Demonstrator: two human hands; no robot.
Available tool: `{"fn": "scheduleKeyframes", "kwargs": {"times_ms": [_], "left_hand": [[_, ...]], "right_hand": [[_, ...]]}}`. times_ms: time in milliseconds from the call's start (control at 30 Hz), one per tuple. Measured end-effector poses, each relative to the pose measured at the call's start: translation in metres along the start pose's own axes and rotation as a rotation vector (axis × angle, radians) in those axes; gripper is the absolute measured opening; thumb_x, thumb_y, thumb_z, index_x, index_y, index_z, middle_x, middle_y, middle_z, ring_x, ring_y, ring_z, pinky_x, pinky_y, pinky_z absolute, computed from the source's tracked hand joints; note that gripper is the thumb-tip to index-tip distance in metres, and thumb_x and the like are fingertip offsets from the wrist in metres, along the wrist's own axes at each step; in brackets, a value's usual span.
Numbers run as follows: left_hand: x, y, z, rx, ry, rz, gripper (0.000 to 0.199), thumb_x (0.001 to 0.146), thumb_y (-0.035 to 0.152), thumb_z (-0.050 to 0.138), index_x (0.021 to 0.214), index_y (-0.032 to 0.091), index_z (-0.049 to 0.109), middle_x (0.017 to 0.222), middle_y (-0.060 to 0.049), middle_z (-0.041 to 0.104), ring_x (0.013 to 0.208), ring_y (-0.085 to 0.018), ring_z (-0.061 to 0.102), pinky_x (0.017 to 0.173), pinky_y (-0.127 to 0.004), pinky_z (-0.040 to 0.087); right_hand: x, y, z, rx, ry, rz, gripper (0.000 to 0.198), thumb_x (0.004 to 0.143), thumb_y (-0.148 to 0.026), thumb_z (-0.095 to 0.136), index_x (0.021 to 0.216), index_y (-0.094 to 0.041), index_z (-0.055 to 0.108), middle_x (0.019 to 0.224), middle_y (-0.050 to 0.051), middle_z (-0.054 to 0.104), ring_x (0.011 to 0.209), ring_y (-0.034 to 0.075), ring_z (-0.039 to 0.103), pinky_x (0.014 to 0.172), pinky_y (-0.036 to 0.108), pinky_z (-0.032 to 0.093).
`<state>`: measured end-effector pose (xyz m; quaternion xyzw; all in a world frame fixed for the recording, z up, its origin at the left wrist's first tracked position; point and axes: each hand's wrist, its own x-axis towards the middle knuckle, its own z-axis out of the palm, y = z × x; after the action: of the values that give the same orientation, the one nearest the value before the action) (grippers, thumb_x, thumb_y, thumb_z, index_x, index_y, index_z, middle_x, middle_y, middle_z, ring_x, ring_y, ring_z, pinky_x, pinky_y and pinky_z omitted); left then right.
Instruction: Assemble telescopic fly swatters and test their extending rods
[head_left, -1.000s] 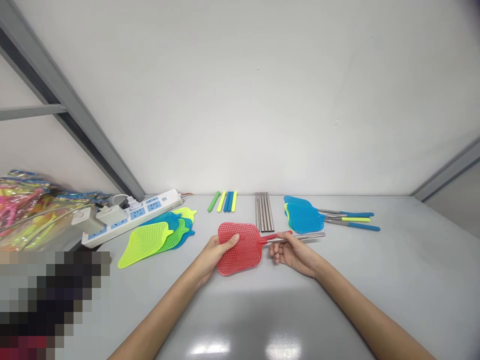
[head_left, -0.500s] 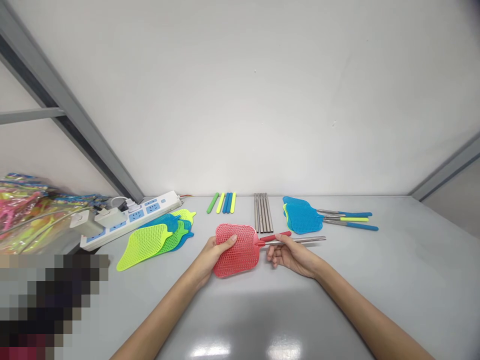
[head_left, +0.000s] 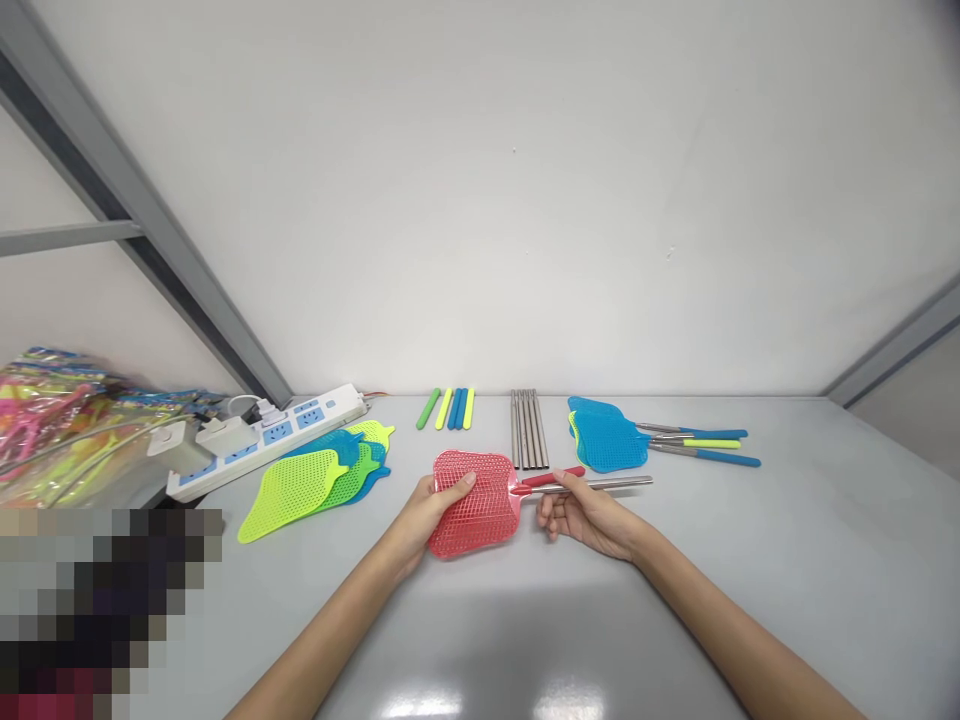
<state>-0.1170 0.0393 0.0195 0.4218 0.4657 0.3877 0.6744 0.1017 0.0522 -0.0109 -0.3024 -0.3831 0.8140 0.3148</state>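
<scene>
My left hand (head_left: 420, 525) pinches the left side of a red mesh fly swatter head (head_left: 480, 505), thumb on top. A shiny metal rod (head_left: 619, 483) meets the head's narrow neck, and my right hand (head_left: 581, 515) has its fingers closed round the rod close to that joint. Just behind the rod is a red handle sleeve (head_left: 555, 477), partly covered by my right fingertips; whether they touch it I cannot tell. Beyond my hands lie several metal rods (head_left: 529, 430) side by side. Left of these are loose sleeves in green (head_left: 428, 409), yellow and blue.
Yellow, green and blue swatter heads (head_left: 292, 490) overlap at the left, beside a white power strip (head_left: 262, 445) with plugs. Swatters with blue heads (head_left: 611, 443) and rods are piled at the right. Plastic-wrapped goods (head_left: 67, 430) sit far left. A wall closes off the back.
The whole view has shifted very slightly. Both hands keep nearly the same hold on the red swatter head and the metal rod.
</scene>
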Motion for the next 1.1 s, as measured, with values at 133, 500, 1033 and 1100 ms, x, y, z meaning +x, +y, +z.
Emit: {"fn": "scheduleKeyframes", "kwargs": {"times_ms": [133, 500, 1033, 1100], "left_hand": [[0.001, -0.001, 0.000, -0.021, 0.016, 0.001, 0.039, 0.069, 0.039, 0.055, 0.096, 0.011, 0.058, 0.084, -0.011, 0.065, 0.070, -0.019, 0.061, 0.068, -0.029, 0.045], [-0.001, 0.002, 0.004, -0.069, 0.017, -0.026, 0.041, 0.068, 0.039, 0.056, 0.097, 0.010, 0.058, 0.084, -0.012, 0.065, 0.068, -0.019, 0.061, 0.067, -0.029, 0.046], [-0.002, -0.008, 0.009, -0.096, 0.078, -0.038, 0.039, 0.066, 0.038, 0.059, 0.093, 0.010, 0.059, 0.083, -0.011, 0.066, 0.073, -0.022, 0.062, 0.067, -0.031, 0.048], [-0.002, -0.007, 0.010, -0.099, 0.080, -0.043, 0.039, 0.066, 0.038, 0.059, 0.093, 0.010, 0.059, 0.084, -0.011, 0.066, 0.073, -0.021, 0.062, 0.067, -0.031, 0.048]], "right_hand": [[0.000, 0.001, 0.000, 0.002, 0.000, -0.015, 0.047, 0.076, -0.050, 0.038, 0.064, -0.010, 0.058, 0.067, 0.008, 0.055, 0.060, 0.013, 0.049, 0.061, 0.029, 0.037], [0.001, 0.001, 0.000, -0.007, 0.016, 0.007, 0.046, 0.077, -0.048, 0.038, 0.064, -0.010, 0.058, 0.066, 0.008, 0.054, 0.059, 0.013, 0.049, 0.061, 0.029, 0.037], [-0.006, 0.001, -0.002, -0.125, 0.004, 0.028, 0.054, 0.077, -0.052, 0.033, 0.065, -0.008, 0.061, 0.059, 0.010, 0.059, 0.054, 0.013, 0.052, 0.059, 0.027, 0.036], [-0.006, 0.000, 0.000, -0.124, 0.008, 0.027, 0.053, 0.078, -0.051, 0.033, 0.066, -0.008, 0.061, 0.060, 0.010, 0.059, 0.054, 0.013, 0.051, 0.059, 0.028, 0.036]]}}
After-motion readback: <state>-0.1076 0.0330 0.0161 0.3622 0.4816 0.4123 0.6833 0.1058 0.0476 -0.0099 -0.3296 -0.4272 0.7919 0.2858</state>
